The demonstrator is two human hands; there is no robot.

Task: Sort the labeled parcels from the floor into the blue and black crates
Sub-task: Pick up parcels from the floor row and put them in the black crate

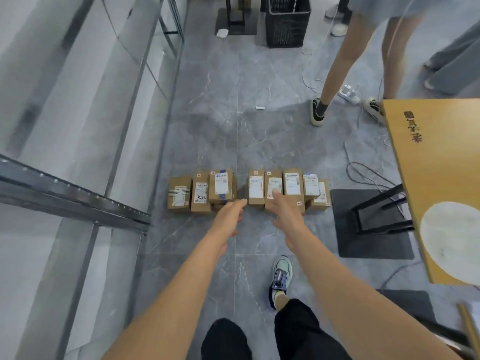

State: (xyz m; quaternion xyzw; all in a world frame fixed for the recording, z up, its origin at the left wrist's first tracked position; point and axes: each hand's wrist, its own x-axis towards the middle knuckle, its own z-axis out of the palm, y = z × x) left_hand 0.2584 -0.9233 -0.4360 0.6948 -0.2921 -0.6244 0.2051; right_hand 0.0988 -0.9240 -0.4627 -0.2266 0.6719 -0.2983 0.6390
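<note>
One grey tiled floor [233, 141] carries every item. At the left stands a glass-and-metal rack [78, 100]. At the right stands a wooden surface [436, 178] on a black frame. At the far end a black crate [288, 24] stands upright, well apart from the parcels. A bystander's legs [335, 74] stand near the surface's far corner. The labeled parcels lie on the floor in one row, labels up, as a left group [201, 193] and a right group [292, 184] separated by a narrow gap. The left grip [230, 216] is wide, fingers extended toward the gap, holding nothing. The right grip [287, 214] is wide, fingertips [276, 194] over a right-group parcel; contact cannot be determined. A small white object [259, 108] lies beyond the row.
</note>
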